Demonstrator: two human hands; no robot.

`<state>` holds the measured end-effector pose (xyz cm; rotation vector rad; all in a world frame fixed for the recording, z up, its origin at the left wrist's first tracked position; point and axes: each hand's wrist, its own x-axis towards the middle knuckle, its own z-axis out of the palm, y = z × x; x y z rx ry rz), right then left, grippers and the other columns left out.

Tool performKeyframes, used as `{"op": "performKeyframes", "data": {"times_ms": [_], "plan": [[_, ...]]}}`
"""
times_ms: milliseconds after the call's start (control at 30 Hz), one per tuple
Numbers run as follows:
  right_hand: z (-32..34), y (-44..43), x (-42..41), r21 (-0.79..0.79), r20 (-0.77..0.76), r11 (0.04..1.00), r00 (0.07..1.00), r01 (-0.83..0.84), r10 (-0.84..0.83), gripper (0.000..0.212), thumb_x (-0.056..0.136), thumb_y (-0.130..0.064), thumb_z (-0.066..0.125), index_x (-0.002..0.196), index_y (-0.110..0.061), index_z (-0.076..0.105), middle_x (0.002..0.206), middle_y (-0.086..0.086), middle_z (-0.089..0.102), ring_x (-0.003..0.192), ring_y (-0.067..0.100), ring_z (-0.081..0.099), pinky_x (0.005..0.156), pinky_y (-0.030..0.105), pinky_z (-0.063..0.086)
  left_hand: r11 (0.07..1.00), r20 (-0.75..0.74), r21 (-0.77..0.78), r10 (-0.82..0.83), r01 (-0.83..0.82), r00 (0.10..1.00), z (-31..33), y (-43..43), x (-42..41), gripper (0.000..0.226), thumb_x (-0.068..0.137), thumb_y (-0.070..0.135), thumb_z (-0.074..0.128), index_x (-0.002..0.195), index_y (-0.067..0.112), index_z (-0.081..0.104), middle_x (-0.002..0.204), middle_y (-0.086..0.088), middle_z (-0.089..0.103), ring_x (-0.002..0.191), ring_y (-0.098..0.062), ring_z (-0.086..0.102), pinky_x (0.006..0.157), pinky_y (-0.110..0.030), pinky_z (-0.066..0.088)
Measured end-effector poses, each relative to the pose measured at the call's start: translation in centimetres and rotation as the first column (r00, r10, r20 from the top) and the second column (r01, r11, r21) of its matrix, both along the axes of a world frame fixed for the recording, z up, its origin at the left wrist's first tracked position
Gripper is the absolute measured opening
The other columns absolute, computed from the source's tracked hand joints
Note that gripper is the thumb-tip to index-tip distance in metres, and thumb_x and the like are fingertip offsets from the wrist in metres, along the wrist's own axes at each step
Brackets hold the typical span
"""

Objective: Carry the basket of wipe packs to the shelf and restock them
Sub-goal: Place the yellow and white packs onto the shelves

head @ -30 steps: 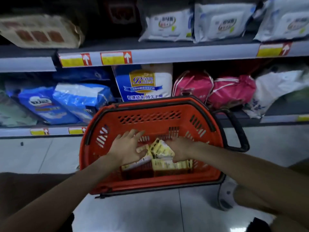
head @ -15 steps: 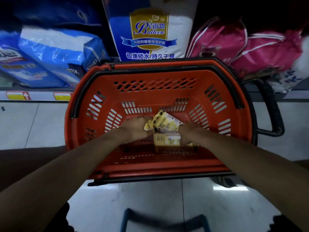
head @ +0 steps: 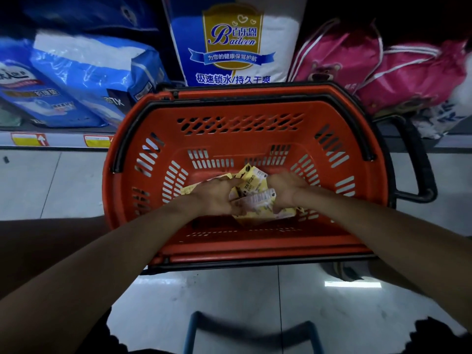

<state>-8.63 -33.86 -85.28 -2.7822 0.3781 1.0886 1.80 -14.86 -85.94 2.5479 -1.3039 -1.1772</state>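
Basket [head: 242,123] fronts shelf [head: 58,139] — diaper bags [head: 84,72], perhaps.

1 orange basket [head: 245,123]. 2 hands: left hand [head: 217,196], right hand [head: 288,189]. Yellow wipe packs [head: 252,182]: at least 3, rest hidden. 2 pink bags [head: 337,60] [head: 413,72]. 2 light blue packs [head: 97,72] [head: 25,93]. 1 Baileen bag [head: 232,47]. 2 shelf tags [head: 29,139] [head: 97,141].

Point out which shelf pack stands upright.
The white-and-blue Baileen pack, directly behind the basket. The blue packs left of it lie slanted, and the pink bags on its right slump.
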Motion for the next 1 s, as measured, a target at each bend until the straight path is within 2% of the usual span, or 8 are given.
{"op": "performKeyframes", "data": {"times_ms": [167, 300, 367, 467, 567, 667, 833, 1000], "plan": [[4.3, -0.5, 1.8, 0.096, 0.152, 0.995, 0.988, 0.027, -0.042, 0.078, 0.070, -0.037, 0.093, 0.138, -0.021, 0.059, 0.129, 0.002, 0.067, 0.123, 0.024, 0.060, 0.090, 0.029, 0.044, 0.998, -0.062, -0.045, 0.036, -0.039, 0.997, -0.7, -0.1, -0.4, 0.107, 0.071, 0.059, 0.087, 0.158, 0.027, 0.035, 0.151, -0.003, 0.053, 0.135, -0.026, 0.054, 0.109, -0.043, 0.047], [8.0, -2.0, 3.0, 0.237, 0.220, 0.967, 0.964, 0.093, -0.147, 0.080, 0.059, -0.043, 0.098, 0.129, -0.026, 0.064, 0.124, -0.003, 0.065, 0.116, 0.022, 0.060, 0.085, 0.030, 0.045, 0.968, -0.159, -0.153, 0.176, -0.201, 0.971, -0.5, -0.6, -0.6, 0.084, 0.070, 0.042, 0.093, 0.139, 0.022, 0.050, 0.124, 0.003, 0.067, 0.109, -0.019, 0.066, 0.093, -0.038, 0.056], [9.8, -2.7, 3.1, 0.301, 0.231, 0.944, 0.950, 0.134, -0.209, 0.080, 0.054, -0.045, 0.099, 0.124, -0.030, 0.064, 0.126, -0.004, 0.064, 0.113, 0.023, 0.063, 0.089, 0.035, 0.054, 0.933, -0.205, -0.187, 0.270, -0.309, 0.941, 0.5, -1.1, -0.1, 0.067, 0.073, 0.031, 0.093, 0.129, 0.018, 0.058, 0.116, 0.003, 0.070, 0.104, -0.019, 0.067, 0.086, -0.036, 0.057], [12.6, -3.8, 2.8, 0.420, 0.270, 0.882, 0.899, 0.213, -0.345, 0.072, 0.053, -0.039, 0.101, 0.113, -0.030, 0.064, 0.116, -0.003, 0.067, 0.099, 0.018, 0.066, 0.081, 0.036, 0.058, 0.880, -0.368, -0.200, 0.341, -0.431, 0.865, 2.9, -1.3, 0.9, 0.052, 0.070, 0.025, 0.097, 0.113, 0.015, 0.069, 0.108, 0.001, 0.075, 0.101, -0.020, 0.072, 0.081, -0.036, 0.061], [16.1, -4.9, 2.2, 0.580, 0.291, 0.755, 0.788, 0.306, -0.543, 0.064, 0.057, -0.028, 0.101, 0.111, -0.022, 0.067, 0.096, -0.002, 0.074, 0.080, 0.012, 0.073, 0.066, 0.030, 0.060, 0.807, -0.549, -0.181, 0.390, -0.562, 0.739, 7.5, -1.1, 1.1, 0.046, 0.074, 0.019, 0.095, 0.114, 0.015, 0.073, 0.110, -0.001, 0.077, 0.101, -0.019, 0.075, 0.073, -0.027, 0.060], [19.8, -5.3, 1.6, 0.713, 0.302, 0.615, 0.644, 0.337, -0.703, 0.050, 0.062, -0.022, 0.098, 0.103, -0.018, 0.070, 0.087, -0.004, 0.077, 0.069, 0.004, 0.074, 0.063, 0.024, 0.059, 0.748, -0.675, -0.177, 0.381, -0.640, 0.632, 12.7, -1.3, 0.4, 0.046, 0.081, 0.013, 0.089, 0.123, 0.017, 0.071, 0.114, 0.000, 0.079, 0.106, -0.018, 0.076, 0.086, -0.033, 0.062], [25.1, -4.8, 0.4, 0.799, 0.411, 0.506, 0.318, 0.325, -0.854, 0.063, 0.065, -0.033, 0.097, 0.117, -0.020, 0.064, 0.096, -0.011, 0.066, 0.089, 0.007, 0.068, 0.076, 0.021, 0.055, 0.675, -0.744, -0.235, 0.339, -0.700, 0.576, 19.8, -1.4, -1.9, 0.046, 0.083, 0.017, 0.084, 0.126, 0.016, 0.069, 0.114, -0.003, 0.080, 0.106, -0.022, 0.077, 0.083, -0.030, 0.062], [24.3, -2.0, -2.3, 0.881, 0.333, 0.353, 0.116, 0.317, -0.936, 0.085, 0.069, -0.039, 0.093, 0.137, -0.027, 0.043, 0.116, -0.003, 0.070, 0.105, 0.017, 0.069, 0.096, 0.041, 0.056, 0.494, -0.779, -0.282, 0.383, -0.823, 0.497, 20.2, -1.1, -4.3, 0.053, 0.076, 0.018, 0.089, 0.125, 0.014, 0.069, 0.113, -0.007, 0.080, 0.108, -0.032, 0.076, 0.105, -0.056, 0.054]]}}
